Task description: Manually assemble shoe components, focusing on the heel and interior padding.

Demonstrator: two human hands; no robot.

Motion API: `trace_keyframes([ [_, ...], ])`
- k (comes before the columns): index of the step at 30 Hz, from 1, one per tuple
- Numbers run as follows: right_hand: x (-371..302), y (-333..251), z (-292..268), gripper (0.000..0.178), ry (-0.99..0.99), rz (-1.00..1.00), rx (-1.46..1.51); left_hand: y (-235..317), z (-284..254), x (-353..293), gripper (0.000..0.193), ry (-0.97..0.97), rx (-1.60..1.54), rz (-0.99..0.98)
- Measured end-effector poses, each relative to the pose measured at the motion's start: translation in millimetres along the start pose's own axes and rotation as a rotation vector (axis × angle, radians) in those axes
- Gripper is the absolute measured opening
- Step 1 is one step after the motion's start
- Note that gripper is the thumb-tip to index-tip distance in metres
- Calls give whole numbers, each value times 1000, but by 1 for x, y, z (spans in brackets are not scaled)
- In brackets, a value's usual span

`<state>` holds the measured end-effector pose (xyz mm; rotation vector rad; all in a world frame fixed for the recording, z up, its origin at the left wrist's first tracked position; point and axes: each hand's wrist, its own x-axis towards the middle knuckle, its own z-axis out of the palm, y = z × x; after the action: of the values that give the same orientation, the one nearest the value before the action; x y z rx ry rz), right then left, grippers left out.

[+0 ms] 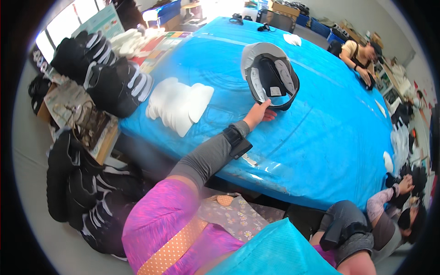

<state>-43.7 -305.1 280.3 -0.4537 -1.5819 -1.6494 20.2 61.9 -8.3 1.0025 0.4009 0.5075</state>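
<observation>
Stacked black items with white bands (117, 87) are sitting at the left, beside a fanned pile of white oval pieces (176, 105) lying on the blue table cover (316, 133). The left hand (260, 115) is pinching the near edge of a black-and-grey cap (270, 75), which is resting above the cover with its inside showing. The right hand (316, 237) is mostly hiding near the lower edge, so I cannot tell its grip. Farther right, a co-worker (362, 57) is leaning over the table edge.
</observation>
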Motion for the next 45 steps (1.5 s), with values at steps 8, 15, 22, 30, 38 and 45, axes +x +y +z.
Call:
trace_keyframes([
  [8, -14, -11, 3, 20, -35, -106, -229, 1, -2, -6, 41, 18, 27, -45],
  [15, -63, -13, 37, 53, 595, -47, -411, 5, 0, -5, 40, -5, 48, -37],
  [22, -165, -26, 81, 8, -414, 886, 287, 8, -8, -14, 45, 50, 113, -59],
  [30, -414, -30, 120, 19, -477, 1858, 430, 3, 5, -2, 32, -12, -26, -78],
  [38, -409, -20, 122, 52, -184, 2169, 753, 0, 3, -10, 26, 75, 71, 11],
  [45, -407, -24, 113, 61, -190, 2103, 783, -5, 10, -4, 34, -60, 105, 37],
])
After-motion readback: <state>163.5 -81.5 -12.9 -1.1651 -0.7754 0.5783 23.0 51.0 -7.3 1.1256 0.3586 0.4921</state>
